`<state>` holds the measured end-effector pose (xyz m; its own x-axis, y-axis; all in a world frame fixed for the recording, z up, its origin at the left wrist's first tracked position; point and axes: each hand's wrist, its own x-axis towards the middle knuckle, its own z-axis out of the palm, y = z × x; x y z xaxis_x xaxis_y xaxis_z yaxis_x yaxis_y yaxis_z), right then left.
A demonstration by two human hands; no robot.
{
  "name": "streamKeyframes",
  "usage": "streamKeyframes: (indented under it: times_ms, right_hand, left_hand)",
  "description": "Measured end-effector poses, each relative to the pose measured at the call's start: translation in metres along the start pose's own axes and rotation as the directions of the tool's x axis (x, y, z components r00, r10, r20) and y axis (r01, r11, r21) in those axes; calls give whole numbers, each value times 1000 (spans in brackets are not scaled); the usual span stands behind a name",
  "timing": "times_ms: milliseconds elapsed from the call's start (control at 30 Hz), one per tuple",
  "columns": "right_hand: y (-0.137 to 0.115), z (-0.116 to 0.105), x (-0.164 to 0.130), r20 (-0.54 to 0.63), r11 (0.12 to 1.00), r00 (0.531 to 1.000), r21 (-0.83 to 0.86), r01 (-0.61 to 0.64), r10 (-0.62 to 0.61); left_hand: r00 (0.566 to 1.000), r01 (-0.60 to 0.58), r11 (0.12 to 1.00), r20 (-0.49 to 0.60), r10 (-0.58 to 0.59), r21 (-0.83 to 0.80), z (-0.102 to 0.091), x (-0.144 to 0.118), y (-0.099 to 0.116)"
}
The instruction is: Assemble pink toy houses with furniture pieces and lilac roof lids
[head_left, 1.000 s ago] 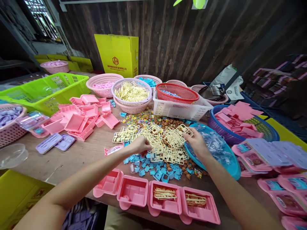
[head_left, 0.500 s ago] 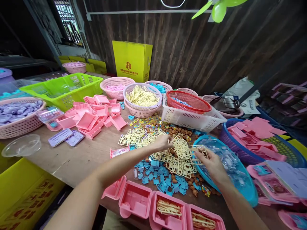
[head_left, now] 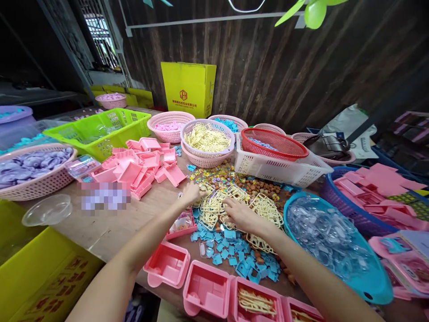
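Thin cream plastic frames [head_left: 266, 208] with small parts moulded in them lie in a loose pile at the middle of the table. My left hand [head_left: 191, 194] is at the pile's left edge, its fingers curled; what they pinch is hidden. Over the middle of the pile, my right hand [head_left: 241, 216] reaches in with its fingers apart, touching or just above the frames. Small blue plastic pieces [head_left: 231, 252] are scattered in front of the pile. Along the near edge stand open pink boxes [head_left: 206, 288]; two on the right have cream pieces [head_left: 254, 302] inside.
A turquoise basin [head_left: 375, 279] of clear plastic parts is at my right. Behind the pile stand a red basket [head_left: 275, 154] and a lilac basket [head_left: 231, 144] of cream sticks. Pink trays [head_left: 134, 167] are heaped on the left, before a green crate [head_left: 100, 143]. A yellow carton [head_left: 50, 277] stands near left.
My right hand has moved left from beside the turquoise basin to the pile, and the frame it held is no longer seen in it. My left hand has shifted left. The view has turned slightly.
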<state>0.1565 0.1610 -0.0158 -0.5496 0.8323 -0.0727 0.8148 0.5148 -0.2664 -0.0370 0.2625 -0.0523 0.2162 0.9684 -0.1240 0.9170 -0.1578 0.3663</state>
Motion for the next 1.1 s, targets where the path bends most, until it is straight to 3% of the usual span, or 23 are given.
streamKeyframes:
  times_ms: [133, 333, 433, 533, 667, 767, 833, 867, 1000, 1100]
  right_hand:
    - [6, -3, 4, 111, 995, 993, -103, -13, 24]
    - [17, -17, -1, 137, 996, 990, -75, 39, -28]
    - [23, -33, -8, 75, 1000, 997, -21, 20, -18]
    - [16, -46, -11, -77, 998, 997, 57, 25, -21]
    - [-15, -46, -2, -322, 989, 943, 92, 117, -81]
    - [-36, -35, 6, -344, 993, 934, 36, 114, -95]
    - [-42, -28, 5, -309, 994, 947, 36, 103, -87]
    - [-42, -24, 3, -299, 995, 951, 38, 92, -76]
    - [-37, -14, -16, -315, 998, 948, 27, 51, -40]
    - [-34, -6, -30, -341, 997, 939, 31, 67, -52]
  left_hand:
    - [1000, 9, 998, 9, -9, -59, 5, 8, 0]
    - [998, -41, 969, 26, 49, -242, -2, 13, -7]
    - [995, -100, 940, -40, 92, -327, -16, 8, -13]
    - [979, -203, 897, -74, 189, -392, -34, -6, -11]
    - [902, -359, 796, 37, 429, -487, -54, -38, 12]
    - [808, -414, 706, 125, 575, -574, -67, -63, 24]
    - [759, -414, 677, 180, 625, -608, -73, -75, 18]
    - [768, -410, 710, 203, 607, -572, -74, -79, 11]
    - [940, -282, 949, 156, 303, -142, -58, -87, -35]
    - [959, -228, 973, 163, 230, -33, -34, -92, -59]
